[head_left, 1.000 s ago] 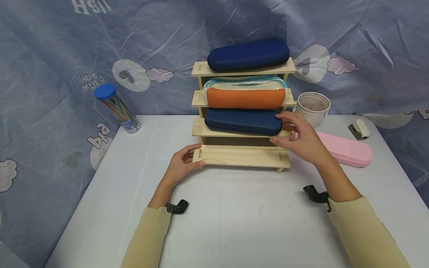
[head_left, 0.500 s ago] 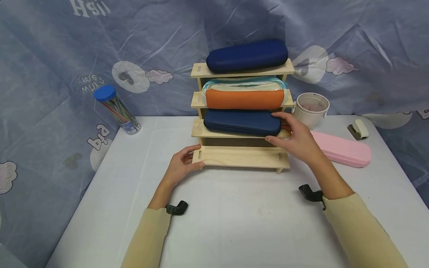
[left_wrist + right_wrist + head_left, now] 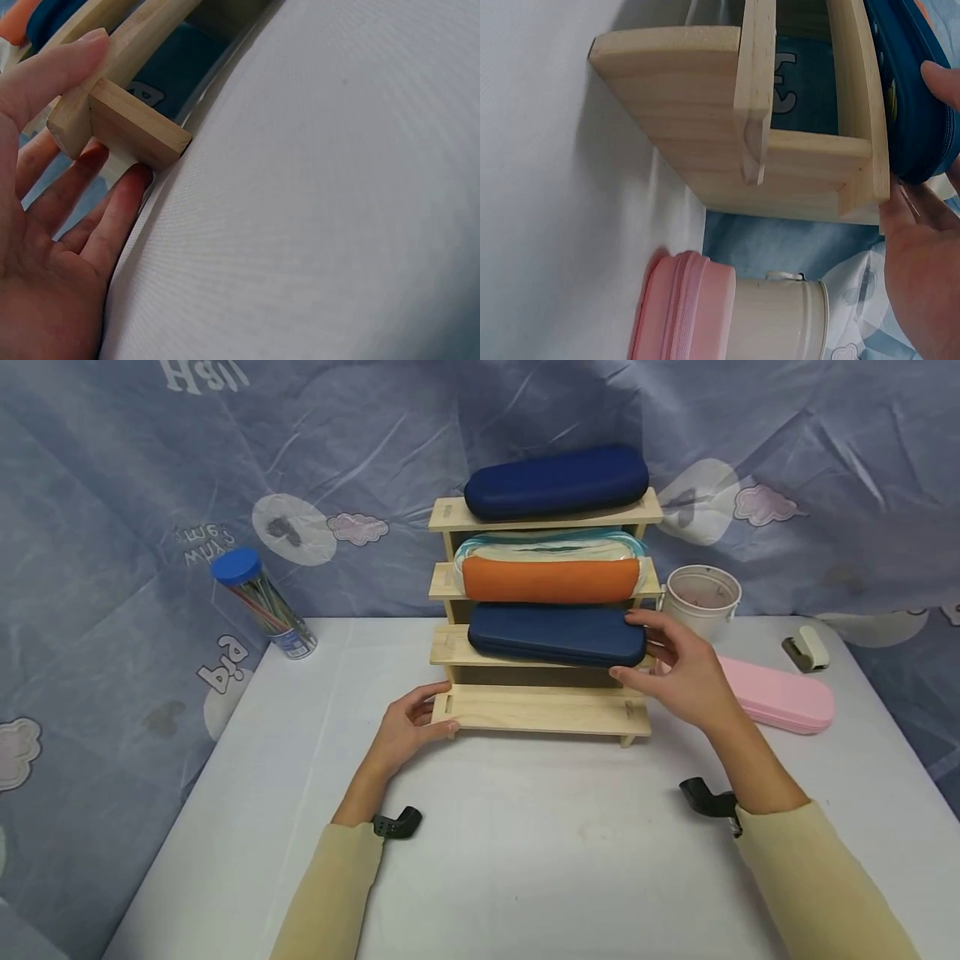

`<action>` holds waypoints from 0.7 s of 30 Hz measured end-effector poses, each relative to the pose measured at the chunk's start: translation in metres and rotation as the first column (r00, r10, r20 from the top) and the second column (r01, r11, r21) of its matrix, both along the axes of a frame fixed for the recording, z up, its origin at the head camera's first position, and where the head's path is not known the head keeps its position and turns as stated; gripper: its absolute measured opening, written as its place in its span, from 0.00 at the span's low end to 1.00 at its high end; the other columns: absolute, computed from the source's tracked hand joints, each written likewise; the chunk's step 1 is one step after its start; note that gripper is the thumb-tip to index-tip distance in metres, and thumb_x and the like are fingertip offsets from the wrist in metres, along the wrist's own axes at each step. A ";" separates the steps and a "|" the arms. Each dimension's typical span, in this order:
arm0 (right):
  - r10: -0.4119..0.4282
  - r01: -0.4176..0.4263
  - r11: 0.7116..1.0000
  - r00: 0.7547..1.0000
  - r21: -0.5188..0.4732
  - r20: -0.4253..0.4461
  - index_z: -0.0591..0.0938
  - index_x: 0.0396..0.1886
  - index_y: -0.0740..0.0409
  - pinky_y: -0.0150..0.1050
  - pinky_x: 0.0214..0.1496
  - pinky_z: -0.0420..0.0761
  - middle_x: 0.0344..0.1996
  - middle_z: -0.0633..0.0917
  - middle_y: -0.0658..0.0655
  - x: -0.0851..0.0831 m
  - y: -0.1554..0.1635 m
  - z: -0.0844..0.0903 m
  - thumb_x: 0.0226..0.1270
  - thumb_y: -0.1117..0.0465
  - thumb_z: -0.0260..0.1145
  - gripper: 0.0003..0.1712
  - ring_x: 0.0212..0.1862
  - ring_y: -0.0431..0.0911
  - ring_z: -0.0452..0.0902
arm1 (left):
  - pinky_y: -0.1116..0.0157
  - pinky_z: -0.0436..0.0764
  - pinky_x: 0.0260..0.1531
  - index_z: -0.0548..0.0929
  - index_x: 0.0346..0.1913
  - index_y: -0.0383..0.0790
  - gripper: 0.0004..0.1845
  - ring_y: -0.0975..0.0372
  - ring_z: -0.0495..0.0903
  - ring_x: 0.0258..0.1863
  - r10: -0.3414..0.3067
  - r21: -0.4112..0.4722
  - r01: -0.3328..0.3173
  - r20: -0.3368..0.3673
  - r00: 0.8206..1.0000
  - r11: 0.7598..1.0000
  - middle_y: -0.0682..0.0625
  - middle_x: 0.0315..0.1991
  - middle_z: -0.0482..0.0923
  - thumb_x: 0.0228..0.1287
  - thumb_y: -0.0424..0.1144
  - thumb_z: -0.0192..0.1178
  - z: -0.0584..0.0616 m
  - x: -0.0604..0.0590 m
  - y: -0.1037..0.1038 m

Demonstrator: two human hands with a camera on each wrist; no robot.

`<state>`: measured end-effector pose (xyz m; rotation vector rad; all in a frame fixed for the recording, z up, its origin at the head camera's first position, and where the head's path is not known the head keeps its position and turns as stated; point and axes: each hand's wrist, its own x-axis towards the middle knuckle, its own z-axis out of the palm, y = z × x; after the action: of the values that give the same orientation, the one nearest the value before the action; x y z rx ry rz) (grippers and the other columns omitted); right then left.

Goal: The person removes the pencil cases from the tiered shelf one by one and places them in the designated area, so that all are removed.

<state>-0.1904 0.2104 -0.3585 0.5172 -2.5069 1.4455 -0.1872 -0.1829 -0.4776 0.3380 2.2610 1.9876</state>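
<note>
A light wooden tiered rack [image 3: 540, 707] stands at the back of the table. My left hand [image 3: 402, 727] holds the left end of its lowest shelf, the thumb at the front edge and the fingers at the side. On the shelf above lies a navy zippered pencil case [image 3: 551, 633]. My right hand [image 3: 678, 664] grips the right end of this case, thumb low at the front and fingers round the end. In the right wrist view the blue case [image 3: 919, 97] sits against the shelf edge, between thumb and fingers.
Higher tiers bear an orange-and-clear pouch [image 3: 551, 580] and another dark blue case [image 3: 557, 483]. Right of the rack are a white bucket [image 3: 701, 597], a pink case [image 3: 780, 693] and a small white-and-black stapler-like thing [image 3: 806, 650]. A blue-lidded jar [image 3: 266, 606] stands left.
The navy pencil case has slid a little to the right along its shelf, with my right hand moving right after a small shift left. My left hand stays on the rack.
</note>
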 end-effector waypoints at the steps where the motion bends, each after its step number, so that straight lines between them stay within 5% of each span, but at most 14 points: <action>1: -0.005 0.005 1.000 1.000 0.004 -0.008 0.72 0.65 0.58 0.30 0.56 0.73 0.60 0.74 0.59 0.004 -0.001 0.004 0.49 0.70 0.77 0.41 0.57 0.51 0.73 | 0.63 0.79 0.47 0.75 0.64 0.46 0.35 0.53 0.80 0.49 0.002 -0.001 -0.002 -0.003 1.000 1.000 0.43 0.55 0.77 0.50 0.36 0.75 -0.001 0.000 0.000; 5: -0.014 0.015 1.000 0.999 0.015 -0.033 0.73 0.63 0.62 0.28 0.57 0.72 0.60 0.74 0.62 0.013 0.000 0.012 0.50 0.71 0.77 0.39 0.57 0.48 0.72 | 0.63 0.79 0.46 0.77 0.62 0.51 0.34 0.53 0.81 0.48 0.009 -0.002 -0.009 -0.010 1.000 1.000 0.44 0.53 0.78 0.49 0.38 0.76 -0.002 0.000 0.001; 13: -0.009 0.008 1.000 0.999 -0.028 -0.047 0.75 0.63 0.55 0.25 0.56 0.70 0.63 0.72 0.56 0.006 0.024 -0.012 0.45 0.73 0.78 0.42 0.60 0.43 0.71 | 0.61 0.79 0.47 0.78 0.61 0.52 0.34 0.54 0.81 0.48 0.014 0.005 -0.014 -0.016 1.000 1.000 0.45 0.52 0.79 0.48 0.39 0.77 0.000 0.002 0.001; 21: -0.047 0.046 0.998 0.998 -0.037 -0.031 0.75 0.64 0.52 0.24 0.55 0.71 0.62 0.73 0.54 0.013 0.041 -0.017 0.44 0.73 0.79 0.43 0.61 0.42 0.70 | 0.62 0.80 0.46 0.78 0.61 0.53 0.34 0.54 0.81 0.47 0.022 -0.009 -0.023 -0.023 0.999 1.000 0.46 0.52 0.79 0.48 0.39 0.77 -0.001 0.001 0.000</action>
<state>-0.1779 0.2516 -0.3755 0.4679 -2.4468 1.4516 -0.1861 -0.1828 -0.4784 0.3374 2.2971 1.9932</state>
